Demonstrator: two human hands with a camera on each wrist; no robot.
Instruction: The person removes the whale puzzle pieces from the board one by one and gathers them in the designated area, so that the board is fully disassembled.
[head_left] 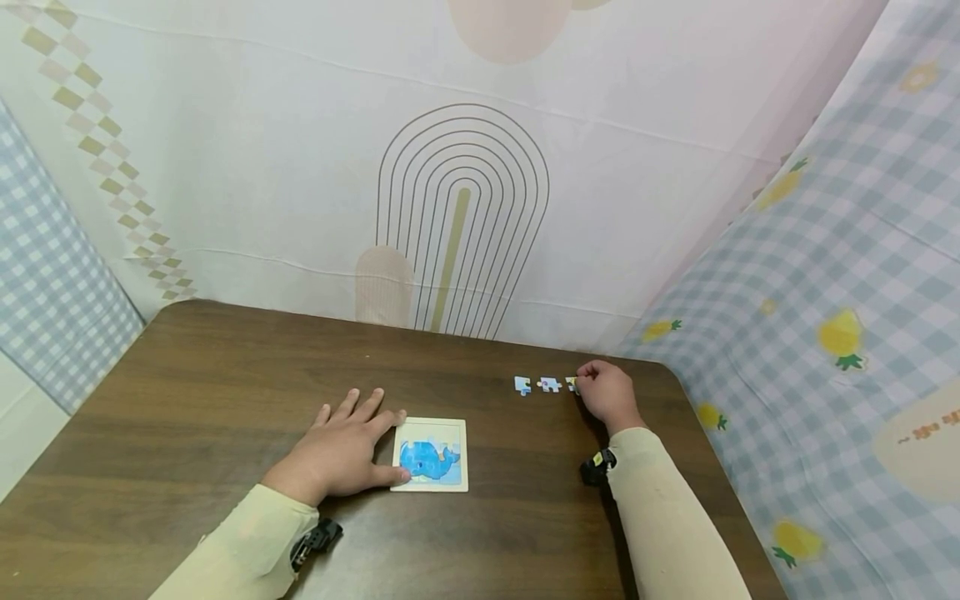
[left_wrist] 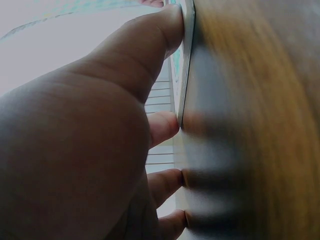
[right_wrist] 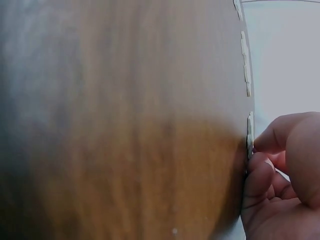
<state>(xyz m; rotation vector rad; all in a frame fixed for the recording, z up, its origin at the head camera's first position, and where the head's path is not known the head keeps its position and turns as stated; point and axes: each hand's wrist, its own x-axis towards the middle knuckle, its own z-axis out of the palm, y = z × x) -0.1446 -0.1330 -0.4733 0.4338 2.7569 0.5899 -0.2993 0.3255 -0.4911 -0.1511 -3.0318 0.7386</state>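
Observation:
A square whale puzzle in a pale tray (head_left: 430,487) lies flat on the table. My left hand (head_left: 337,454) is spread beside it, thumb and index finger resting on the tray's left rim. In the left wrist view the other visible fingertips (left_wrist: 170,180) touch the table. Toward the back right, my right hand (head_left: 607,393) pinches a puzzle piece (head_left: 572,384) with curled fingers, partly covering it. The right wrist view shows that piece (right_wrist: 250,132) between thumb and index finger, close to the tabletop. Left of it lie a second piece (head_left: 550,384) and a third piece (head_left: 522,385).
The dark wooden table (head_left: 480,550) ends at a pale patterned cloth (head_left: 300,167) behind. A checked cloth with printed fruit (head_left: 840,333) hangs along the right side. A wrist camera (head_left: 597,468) sits on the right sleeve.

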